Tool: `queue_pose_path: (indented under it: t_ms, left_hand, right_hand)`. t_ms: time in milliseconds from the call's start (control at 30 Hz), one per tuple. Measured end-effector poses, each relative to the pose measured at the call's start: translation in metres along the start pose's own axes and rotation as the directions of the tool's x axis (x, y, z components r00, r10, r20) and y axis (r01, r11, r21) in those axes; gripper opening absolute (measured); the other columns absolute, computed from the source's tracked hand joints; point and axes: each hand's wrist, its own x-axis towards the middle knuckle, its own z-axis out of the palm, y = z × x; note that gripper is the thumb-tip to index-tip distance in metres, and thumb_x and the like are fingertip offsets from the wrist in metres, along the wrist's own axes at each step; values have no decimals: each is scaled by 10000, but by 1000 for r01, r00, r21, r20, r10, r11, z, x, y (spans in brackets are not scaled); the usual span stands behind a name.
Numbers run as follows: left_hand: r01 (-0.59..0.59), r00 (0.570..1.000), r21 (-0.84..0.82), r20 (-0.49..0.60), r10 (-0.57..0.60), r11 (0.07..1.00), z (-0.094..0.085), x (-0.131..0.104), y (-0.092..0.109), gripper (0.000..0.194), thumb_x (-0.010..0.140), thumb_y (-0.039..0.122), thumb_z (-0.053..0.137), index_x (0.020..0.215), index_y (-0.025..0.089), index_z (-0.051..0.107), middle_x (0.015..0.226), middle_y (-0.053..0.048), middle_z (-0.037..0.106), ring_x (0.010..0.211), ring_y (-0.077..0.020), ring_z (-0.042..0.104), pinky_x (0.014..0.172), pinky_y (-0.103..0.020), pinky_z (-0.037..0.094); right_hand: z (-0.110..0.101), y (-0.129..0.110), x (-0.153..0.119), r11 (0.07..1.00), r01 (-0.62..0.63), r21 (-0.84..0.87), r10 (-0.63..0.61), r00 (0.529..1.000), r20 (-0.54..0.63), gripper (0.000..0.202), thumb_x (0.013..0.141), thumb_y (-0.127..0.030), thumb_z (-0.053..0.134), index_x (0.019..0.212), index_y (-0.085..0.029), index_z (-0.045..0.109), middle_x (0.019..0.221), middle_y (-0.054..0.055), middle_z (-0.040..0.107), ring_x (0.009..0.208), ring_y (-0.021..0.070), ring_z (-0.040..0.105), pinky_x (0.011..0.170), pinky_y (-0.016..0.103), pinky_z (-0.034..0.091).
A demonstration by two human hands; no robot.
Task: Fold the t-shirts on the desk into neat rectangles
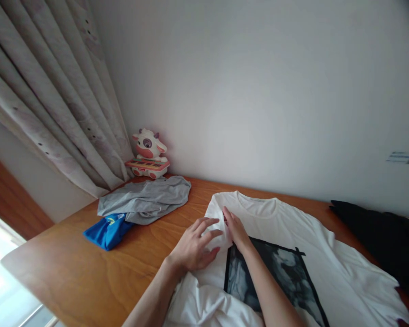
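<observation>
A white T-shirt (pixel 293 227) with a dark printed picture lies spread on the wooden table, its neckline toward the wall. My left hand (pixel 199 245) is over the shirt's left part, fingers apart and curved, with no cloth clearly gripped. Just right of it, my right hand (pixel 234 228) is on edge against a raised fold of white fabric near the sleeve; its fingers are together, and what they hold, if anything, is hidden behind the hand. White cloth is bunched below my wrists.
A grey garment (pixel 146 197) partly covers a blue folded cloth (pixel 107 231) at the table's (pixel 71 272) left. Behind them sits a cow toy with a keyboard (pixel 148 156), beside a curtain (pixel 54 91). Black fabric (pixel 378 231) lies at the right.
</observation>
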Motion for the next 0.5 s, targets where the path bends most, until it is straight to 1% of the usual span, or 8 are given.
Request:
queue_pose_path:
  t_ms: [67,133,200,233,267,333,400,500]
  left_hand:
    - [112,990,32,86,-114,993,-7,-3,-6,525,801,311,744,1292,250,570,1338,-123,616,1177,-291,616,995,-452,531]
    - [193,966,32,171,-196,981,-14,-8,-12,614,746,364,788,1307,262,563,1265,-104,646,1111,-291,639,947,-433,545]
    - [238,944,20,231,-236,971,-21,-13,-14,630,723,392,791,1299,266,569,1190,-89,667,1052,-285,653,893,-400,552]
    - [255,936,15,247,-251,967,-24,-15,-13,611,721,391,782,1283,265,579,1140,-82,676,1012,-279,659,855,-382,552]
    - [266,930,11,260,-260,964,-26,-16,-12,580,720,376,770,1260,262,593,1082,-73,682,966,-271,662,820,-367,549]
    - [271,924,0,279,-260,963,-30,-18,-8,498,707,299,736,1191,260,627,970,-50,679,886,-251,655,772,-342,536]
    - [264,923,-9,291,-251,964,-30,-19,-6,486,667,212,700,1147,260,646,929,-40,673,869,-244,646,766,-330,527]
    - [259,922,6,297,-249,966,-30,-18,-4,466,635,132,644,1084,254,674,949,-47,685,904,-247,641,792,-331,521]
  right_hand:
    - [-5,-1,2,996,-40,-76,42,999,28,603,915,-673,447,1123,-172,711,880,65,765,905,261,711,813,334,519]
    - [-8,-1,3,983,-70,-168,76,997,32,588,876,-599,574,1261,-162,648,950,77,764,940,258,710,850,333,510]
    - [-10,-1,4,973,-89,-211,99,994,35,662,804,-466,704,1370,-150,571,1021,94,757,989,263,703,892,341,498]
    - [-10,-2,4,971,-90,-220,102,994,42,683,777,-390,731,1391,-150,554,1063,103,751,1029,265,693,914,340,490]
    - [-11,-3,4,970,-85,-229,100,994,52,656,767,-324,729,1380,-157,567,1103,107,744,1070,261,681,932,333,481]
    - [-13,-5,5,969,-67,-238,88,993,78,486,788,-249,674,1269,-181,654,1129,95,740,1089,243,671,927,305,476]
    - [-17,-7,5,970,-55,-237,81,992,99,330,833,-241,611,1142,-190,715,1075,77,752,1006,219,688,867,284,490]
    - [-26,-8,4,971,-70,-230,102,986,133,306,863,-286,603,1121,-176,724,945,60,757,816,187,690,737,266,499]
